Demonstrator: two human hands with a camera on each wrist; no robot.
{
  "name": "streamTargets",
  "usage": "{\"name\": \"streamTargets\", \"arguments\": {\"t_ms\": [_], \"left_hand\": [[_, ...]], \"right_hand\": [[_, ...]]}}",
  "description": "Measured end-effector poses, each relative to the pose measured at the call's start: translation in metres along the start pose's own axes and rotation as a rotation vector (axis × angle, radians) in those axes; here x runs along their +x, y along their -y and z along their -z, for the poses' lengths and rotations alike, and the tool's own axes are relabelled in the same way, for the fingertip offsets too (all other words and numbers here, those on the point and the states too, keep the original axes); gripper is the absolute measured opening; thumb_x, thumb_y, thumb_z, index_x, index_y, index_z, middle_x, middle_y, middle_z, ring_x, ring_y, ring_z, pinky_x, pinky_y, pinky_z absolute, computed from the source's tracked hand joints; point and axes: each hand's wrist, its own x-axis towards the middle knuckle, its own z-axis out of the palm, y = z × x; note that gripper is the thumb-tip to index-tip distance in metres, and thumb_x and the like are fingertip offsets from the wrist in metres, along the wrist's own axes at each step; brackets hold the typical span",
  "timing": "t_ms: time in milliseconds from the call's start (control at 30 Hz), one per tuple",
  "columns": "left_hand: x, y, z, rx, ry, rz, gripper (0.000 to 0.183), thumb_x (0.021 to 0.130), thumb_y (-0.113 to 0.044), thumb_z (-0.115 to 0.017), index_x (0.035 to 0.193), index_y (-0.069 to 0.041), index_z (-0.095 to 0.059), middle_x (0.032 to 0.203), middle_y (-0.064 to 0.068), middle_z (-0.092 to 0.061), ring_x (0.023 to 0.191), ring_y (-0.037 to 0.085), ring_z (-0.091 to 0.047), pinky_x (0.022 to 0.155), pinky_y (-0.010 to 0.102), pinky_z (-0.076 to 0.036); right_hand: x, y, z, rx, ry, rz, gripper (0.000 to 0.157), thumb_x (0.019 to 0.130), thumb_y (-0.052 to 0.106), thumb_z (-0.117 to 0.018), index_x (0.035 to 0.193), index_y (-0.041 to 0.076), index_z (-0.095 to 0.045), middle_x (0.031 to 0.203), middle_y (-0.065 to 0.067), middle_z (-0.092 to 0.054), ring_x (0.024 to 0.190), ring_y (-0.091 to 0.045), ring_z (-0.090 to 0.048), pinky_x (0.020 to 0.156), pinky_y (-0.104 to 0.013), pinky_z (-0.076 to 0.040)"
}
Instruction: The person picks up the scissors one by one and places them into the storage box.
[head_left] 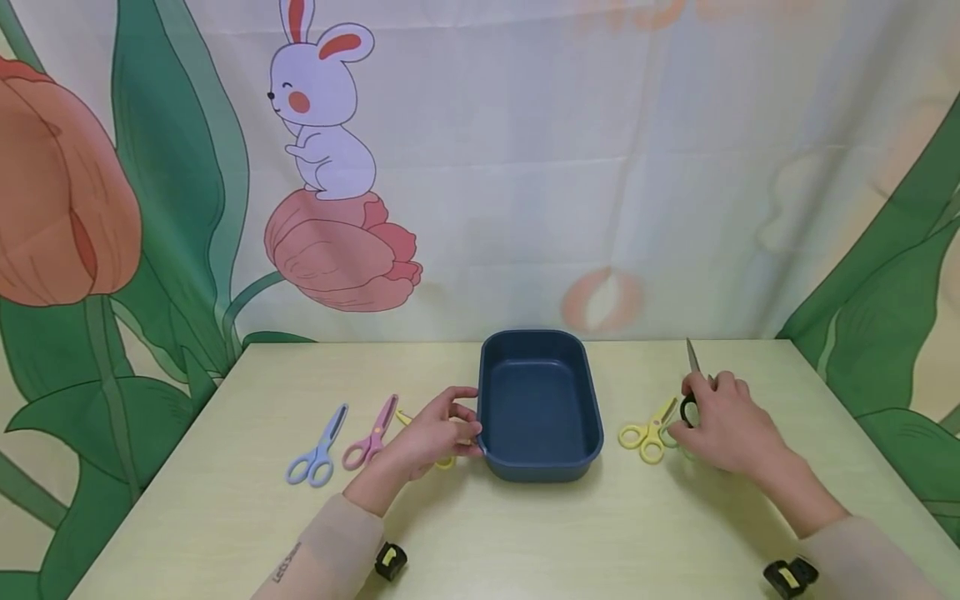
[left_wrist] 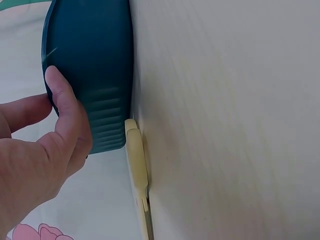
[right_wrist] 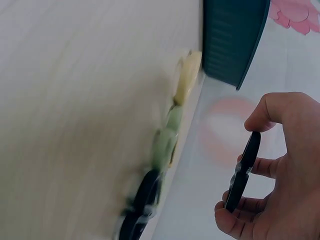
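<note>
My left hand (head_left: pixel 442 429) grips the left rim of a deep dark blue rectangular tray (head_left: pixel 536 472), its fingers against the outer wall in the left wrist view. A pair of black-handled scissors (right_wrist: pixel 242 170) is held by its handles in my right hand (head_left: pixel 731 425), raised above the table, with the blades pointing away. Below it lie yellow scissors (head_left: pixel 656 423), green scissors (right_wrist: pixel 167 140) and another black-handled pair (right_wrist: pixel 145 195), blurred in the right wrist view. Beside the left hand, yellow scissors (left_wrist: pixel 136 155) rest close to the tray, partly hidden by that hand in the head view.
Pink scissors (head_left: pixel 377 432) and blue scissors (head_left: pixel 324 446) lie left of the left hand on the pale wooden table (head_left: pixel 525 542). A printed curtain (head_left: pixel 487 167) with a rabbit and tulips hangs behind the table's far edge. Small black devices (head_left: pixel 391 561) show at both wrists.
</note>
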Motion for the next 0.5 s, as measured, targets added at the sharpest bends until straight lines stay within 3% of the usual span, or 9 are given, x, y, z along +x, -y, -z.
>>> {"name": "streamTargets", "arguments": {"t_ms": [500], "left_hand": [[0.004, 0.0, 0.0, 0.011, 0.022, 0.0, 0.056, 0.098, 0.008, -0.058, 0.149, 0.0, -0.039, 0.108, 0.018, -0.05, 0.081, 0.026, -0.063, 0.086, 0.047, -0.06]], "right_hand": [[0.01, 0.053, 0.004, 0.027, -0.008, 0.041, 0.04, 0.082, 0.028, -0.066, 0.114, 0.008, -0.054, 0.1, -0.018, -0.045, 0.091, -0.039, -0.045, 0.057, -0.042, -0.043]]}}
